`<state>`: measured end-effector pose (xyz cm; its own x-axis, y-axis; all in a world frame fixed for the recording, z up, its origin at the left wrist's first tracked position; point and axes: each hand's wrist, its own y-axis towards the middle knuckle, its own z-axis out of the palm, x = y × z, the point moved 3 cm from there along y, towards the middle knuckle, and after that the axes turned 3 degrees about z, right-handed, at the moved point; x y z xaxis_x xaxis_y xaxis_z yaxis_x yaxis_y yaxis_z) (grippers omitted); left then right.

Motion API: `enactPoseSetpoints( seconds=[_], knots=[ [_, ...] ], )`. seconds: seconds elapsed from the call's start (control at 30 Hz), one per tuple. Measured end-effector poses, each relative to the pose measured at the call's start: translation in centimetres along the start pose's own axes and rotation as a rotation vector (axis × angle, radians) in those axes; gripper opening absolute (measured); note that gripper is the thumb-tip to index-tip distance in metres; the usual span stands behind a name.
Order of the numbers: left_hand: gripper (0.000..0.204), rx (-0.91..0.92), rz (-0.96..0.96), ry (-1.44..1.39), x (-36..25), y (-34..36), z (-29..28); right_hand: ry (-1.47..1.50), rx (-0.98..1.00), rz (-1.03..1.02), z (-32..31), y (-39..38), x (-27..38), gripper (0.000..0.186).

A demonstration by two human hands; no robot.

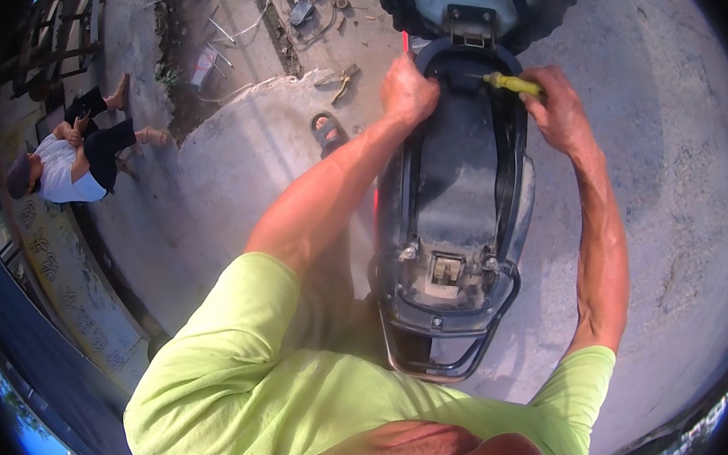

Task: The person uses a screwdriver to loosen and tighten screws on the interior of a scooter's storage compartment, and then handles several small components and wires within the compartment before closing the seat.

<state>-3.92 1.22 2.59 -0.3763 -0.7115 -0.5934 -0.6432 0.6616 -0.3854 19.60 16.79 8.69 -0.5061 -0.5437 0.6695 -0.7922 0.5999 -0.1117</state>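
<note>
Two bare hands are at the hinged end of a black scooter body [459, 179]. At its right edge, the right hand [554, 110] has its fingers clamped on a yellow-handled screwdriver [512, 83], its thin shaft pointing left. At the left edge, the left hand [409, 92] has curled fingers; whether they grip anything, I cannot tell. Beyond, the seat [518, 9] is tipped up.
</note>
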Motion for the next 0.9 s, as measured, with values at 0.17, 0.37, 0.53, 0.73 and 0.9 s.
enactPoseSetpoints(
  seconds=[0.17,0.37,0.53,0.73,0.9],
  knots=[
    [0.06,0.033,-0.014,-0.03,0.0,0.0,-0.1,-0.057,0.088,0.047,-0.9,1.6,0.5,0.032],
    [0.057,0.039,-0.007,-0.035,-0.6,-0.4,-0.7,-0.086,0.123,0.101,-1.3,1.6,1.6,0.03],
    [0.057,0.038,-0.011,-0.012,-0.3,-0.2,-0.5,-0.053,0.111,0.129,-0.6,1.0,1.0,0.033],
    [0.059,0.032,0.005,-0.033,0.3,0.2,0.1,0.027,0.137,0.269,-0.2,0.5,0.9,0.04],
    [0.058,0.039,-0.008,-0.018,-0.1,-0.1,0.1,0.062,0.237,0.563,0.3,1.5,0.4,0.041]
  ],
)
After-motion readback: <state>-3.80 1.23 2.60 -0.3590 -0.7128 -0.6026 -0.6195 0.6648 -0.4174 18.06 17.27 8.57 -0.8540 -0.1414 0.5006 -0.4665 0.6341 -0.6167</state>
